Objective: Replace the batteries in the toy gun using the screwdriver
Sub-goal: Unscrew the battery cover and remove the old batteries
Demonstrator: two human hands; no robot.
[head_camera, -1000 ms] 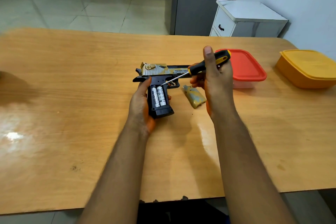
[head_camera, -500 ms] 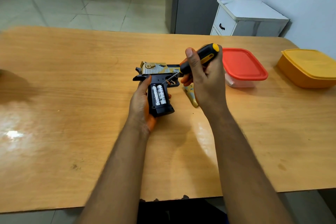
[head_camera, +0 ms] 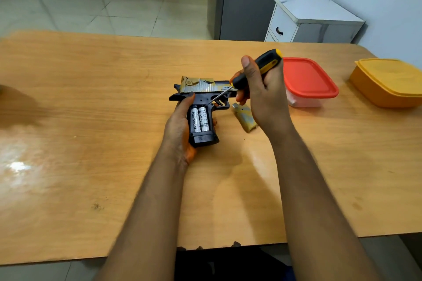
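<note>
Head view: the gun (head_camera: 201,98) lies on the worktop (head_camera: 91,102), grip toward me. My left hand (head_camera: 180,125) has its fingers curled round the grip. My right hand (head_camera: 258,96) is clenched on the screwdriver (head_camera: 255,70), its tip at the top of the two batteries (head_camera: 200,119). The cover (head_camera: 245,118) lies just right of the gun. I judge the compartment opened; still left are prying the cells out, fitting new ones and screwing the cover back.

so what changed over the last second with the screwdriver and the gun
The right hand brought the screwdriver in toward the toy gun, its tip now at the top of the batteries. The left hand kept gripping the gun's handle; the loose cover stayed on the table.
</note>
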